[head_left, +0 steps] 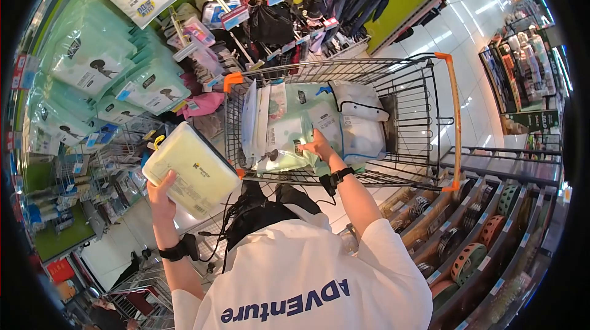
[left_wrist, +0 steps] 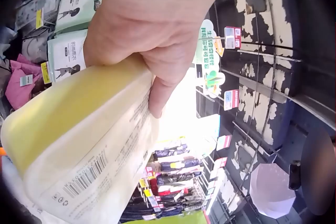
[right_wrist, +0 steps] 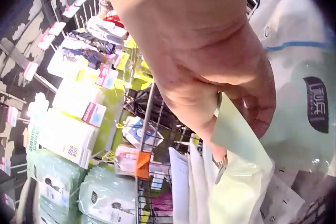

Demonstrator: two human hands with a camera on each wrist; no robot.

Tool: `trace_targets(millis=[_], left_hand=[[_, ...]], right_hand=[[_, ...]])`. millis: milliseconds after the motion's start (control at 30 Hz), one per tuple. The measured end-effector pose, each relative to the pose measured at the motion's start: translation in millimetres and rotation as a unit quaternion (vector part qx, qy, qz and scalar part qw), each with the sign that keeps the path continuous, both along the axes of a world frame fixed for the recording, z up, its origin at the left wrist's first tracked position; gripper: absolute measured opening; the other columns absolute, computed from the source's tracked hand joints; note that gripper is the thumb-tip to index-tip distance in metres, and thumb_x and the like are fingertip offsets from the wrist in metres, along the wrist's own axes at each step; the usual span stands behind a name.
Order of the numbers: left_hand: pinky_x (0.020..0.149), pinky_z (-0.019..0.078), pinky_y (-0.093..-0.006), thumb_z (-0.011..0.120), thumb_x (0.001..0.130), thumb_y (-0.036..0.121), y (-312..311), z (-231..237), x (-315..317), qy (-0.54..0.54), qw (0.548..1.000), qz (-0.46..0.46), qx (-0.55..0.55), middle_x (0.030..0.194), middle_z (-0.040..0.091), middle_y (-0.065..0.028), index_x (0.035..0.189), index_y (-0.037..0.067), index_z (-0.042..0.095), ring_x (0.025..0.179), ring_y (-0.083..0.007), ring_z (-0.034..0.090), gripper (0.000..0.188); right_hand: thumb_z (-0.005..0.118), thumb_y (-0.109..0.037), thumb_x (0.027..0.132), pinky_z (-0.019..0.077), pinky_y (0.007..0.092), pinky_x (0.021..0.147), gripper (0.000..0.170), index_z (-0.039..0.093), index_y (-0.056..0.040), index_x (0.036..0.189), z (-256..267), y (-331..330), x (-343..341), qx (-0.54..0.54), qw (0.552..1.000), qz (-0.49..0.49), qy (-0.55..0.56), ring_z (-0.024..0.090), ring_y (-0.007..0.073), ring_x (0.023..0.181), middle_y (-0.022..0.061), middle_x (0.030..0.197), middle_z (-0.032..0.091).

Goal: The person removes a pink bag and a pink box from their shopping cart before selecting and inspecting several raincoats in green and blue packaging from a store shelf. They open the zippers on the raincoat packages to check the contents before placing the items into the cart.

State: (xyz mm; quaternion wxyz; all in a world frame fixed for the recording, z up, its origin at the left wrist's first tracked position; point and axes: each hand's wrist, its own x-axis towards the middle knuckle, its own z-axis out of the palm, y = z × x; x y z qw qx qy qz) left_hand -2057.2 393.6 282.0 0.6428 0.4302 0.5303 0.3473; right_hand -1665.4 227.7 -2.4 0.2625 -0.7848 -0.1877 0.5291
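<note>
White T-shirt [head_left: 295, 262]: "ADVEnture", dark blue (inverted in the head view). Hanging sign [left_wrist: 210, 58]: green Chinese lettering, including "可可爱爱". Pale-yellow pack [left_wrist: 79, 155]: barcode, recycling mark, small print. Mint-green pack [right_wrist: 294, 140]: dark badge, white Chinese characters, reading uncertain.

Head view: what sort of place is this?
Most likely a supermarket or general store aisle: a wire shopping cart with packaged goods inside, bagged pale-green packs hanging in rows, and price tags on the display hooks.
</note>
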Motion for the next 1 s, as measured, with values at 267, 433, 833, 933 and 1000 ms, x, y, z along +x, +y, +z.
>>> trace_targets(millis=[267,433,833,933,1000], left_hand=[[0.083,0.0537,-0.0340,0.073,0.080,0.004,0,3,12,-0.015,1.000,-0.019,-0.006,0.111,0.066,-0.0103,0.123,-0.003,0.054,0.095,-0.0210,0.066,0.047],[0.084,0.0530,-0.0323,0.073,0.077,-0.001,2,14,59,-0.030,0.995,-0.097,-0.008,0.109,0.067,-0.0088,0.121,-0.002,0.057,0.094,-0.0181,0.066,0.048],[0.092,0.0471,-0.0289,0.075,0.081,0.008,17,46,115,-0.034,0.970,-0.173,0.170,0.120,0.061,-0.0068,0.125,0.003,0.054,0.108,-0.0143,0.058,0.049],[0.092,0.0453,-0.0299,0.072,0.081,0.006,25,64,121,0.080,0.919,-0.202,0.328,0.116,0.061,-0.0033,0.124,0.007,0.056,0.108,-0.0152,0.057,0.046],[0.088,0.0461,-0.0299,0.071,0.079,0.004,25,73,127,0.127,0.892,-0.200,0.384,0.112,0.063,-0.0024,0.115,0.007,0.063,0.104,-0.0158,0.058,0.037]], right_hand=[[0.083,-0.023,0.070,0.0467,0.0414,0.093,0.072,0.046,-0.0021,0.128,76,-10,51,-0.015,0.973,0.080,-0.215,0.057,0.0335,0.112,0.0205,0.130,0.054],[0.077,-0.025,0.081,0.0484,0.0377,0.090,0.076,0.035,-0.0039,0.140,176,33,-3,0.372,0.921,0.109,-0.028,0.057,0.0239,0.110,0.0150,0.127,0.057],[0.081,-0.010,0.075,0.0500,0.0312,0.088,0.059,0.052,-0.0016,0.125,248,58,-71,0.409,0.880,0.028,0.240,0.060,0.0133,0.100,0.0058,0.114,0.063],[0.081,-0.015,0.076,0.0508,0.0313,0.084,0.057,0.053,-0.0012,0.123,255,53,-67,0.432,0.885,0.048,0.166,0.061,0.0123,0.096,0.0071,0.108,0.066],[0.080,-0.017,0.077,0.0512,0.0319,0.080,0.054,0.054,-0.0021,0.122,267,50,-65,0.435,0.893,0.086,0.078,0.064,0.0154,0.091,0.0092,0.102,0.067]])
